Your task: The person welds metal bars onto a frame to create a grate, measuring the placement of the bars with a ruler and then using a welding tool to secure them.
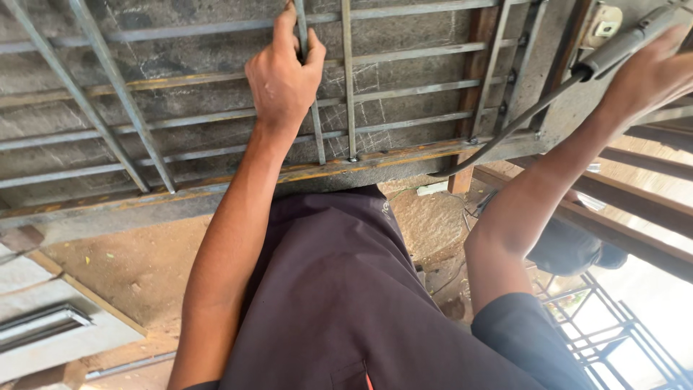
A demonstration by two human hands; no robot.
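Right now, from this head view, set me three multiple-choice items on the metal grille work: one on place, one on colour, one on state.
1. Where is the left hand?
A. On an upright bar of the metal grille
B. On the floor
C. On the shirt

2. What colour is the person's shirt?
A. White
B. Dark brownish purple
C. Bright yellow

3. How does the right hand stand?
A. Open and empty
B. Closed round a grey tool handle with a dark cable trailing from it
C. Resting flat on the grille

Answers: 1 A, the fingers wrap a thin upright bar. 2 B, the cloth below the arms is dark. 3 B, the handle passes through the hand and the cable hangs from its end.
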